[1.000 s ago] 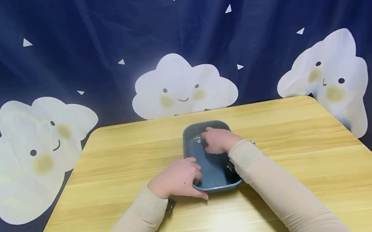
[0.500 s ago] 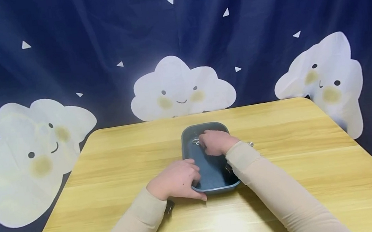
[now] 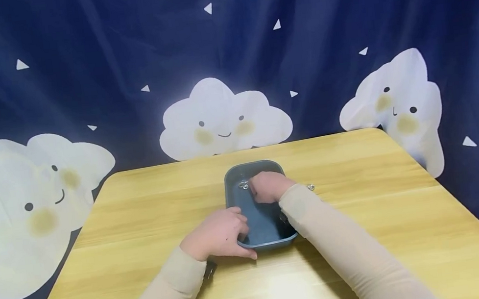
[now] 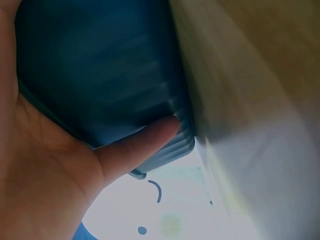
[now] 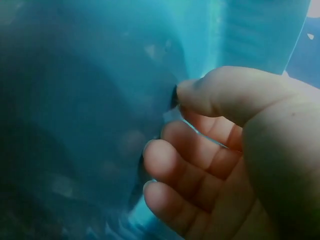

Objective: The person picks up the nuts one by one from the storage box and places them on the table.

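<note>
A dark blue-grey rectangular tray (image 3: 262, 226) with rounded corners sits on the table. My left hand (image 3: 218, 233) grips its near left corner, fingers over the rim and inside; in the left wrist view the thumb (image 4: 140, 145) lies against the ribbed outer wall. My right hand (image 3: 269, 187) reaches into the far part of the tray with curled fingers. Small shiny metal rings (image 3: 243, 185) lie on the tray floor beside its fingertips. In the right wrist view the thumb (image 5: 210, 95) and fingers are at the tray floor; I cannot tell whether they pinch a ring.
Another small metal ring (image 3: 311, 187) lies on the wooden table (image 3: 139, 205), right of the tray and near my right cuff. Behind the table hangs a dark blue curtain (image 3: 183, 42) with white clouds. My right forearm (image 3: 348, 245) crosses the tray's right rim.
The whole head view has shifted, so everything appears farther left and slightly lower. My right hand's fingers have drawn in more tightly near the rings; my left hand keeps its grip on the tray.
</note>
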The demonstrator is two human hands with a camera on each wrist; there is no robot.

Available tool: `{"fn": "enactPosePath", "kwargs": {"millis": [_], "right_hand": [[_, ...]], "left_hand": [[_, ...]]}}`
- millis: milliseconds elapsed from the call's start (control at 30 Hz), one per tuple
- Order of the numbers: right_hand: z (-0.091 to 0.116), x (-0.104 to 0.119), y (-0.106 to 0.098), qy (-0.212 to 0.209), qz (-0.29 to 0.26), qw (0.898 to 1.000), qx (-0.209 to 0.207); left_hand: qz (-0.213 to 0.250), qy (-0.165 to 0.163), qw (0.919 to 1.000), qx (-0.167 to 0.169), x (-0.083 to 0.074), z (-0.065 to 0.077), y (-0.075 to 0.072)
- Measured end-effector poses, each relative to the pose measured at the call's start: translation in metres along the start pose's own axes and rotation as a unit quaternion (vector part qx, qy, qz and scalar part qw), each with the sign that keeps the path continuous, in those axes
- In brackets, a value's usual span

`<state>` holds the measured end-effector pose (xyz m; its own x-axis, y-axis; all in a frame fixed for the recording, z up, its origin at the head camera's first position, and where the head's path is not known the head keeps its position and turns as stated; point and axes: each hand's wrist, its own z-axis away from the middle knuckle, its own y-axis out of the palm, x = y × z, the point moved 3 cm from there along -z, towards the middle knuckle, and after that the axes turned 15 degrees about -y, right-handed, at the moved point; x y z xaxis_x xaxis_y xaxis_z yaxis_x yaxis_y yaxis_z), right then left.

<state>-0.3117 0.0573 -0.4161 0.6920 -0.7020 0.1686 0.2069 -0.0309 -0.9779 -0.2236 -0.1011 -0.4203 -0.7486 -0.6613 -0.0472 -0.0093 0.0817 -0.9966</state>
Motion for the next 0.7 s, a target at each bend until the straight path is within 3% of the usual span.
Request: {"fn": "enactPosePath", "kwargs": {"millis": [300,700], "right_hand": [[-0.0004,0.0034,0.0075,0.022,0.005,0.999,0.03],[-0.0012,0.0007,0.0069,0.012,0.015,0.999,0.037]], "left_hand": [[-0.002,-0.008,1.0,0.003,-0.0006,0.004,0.0024],[-0.004,-0.022,0.9997,0.007,0.0007,0.0019,0.0009]]}}
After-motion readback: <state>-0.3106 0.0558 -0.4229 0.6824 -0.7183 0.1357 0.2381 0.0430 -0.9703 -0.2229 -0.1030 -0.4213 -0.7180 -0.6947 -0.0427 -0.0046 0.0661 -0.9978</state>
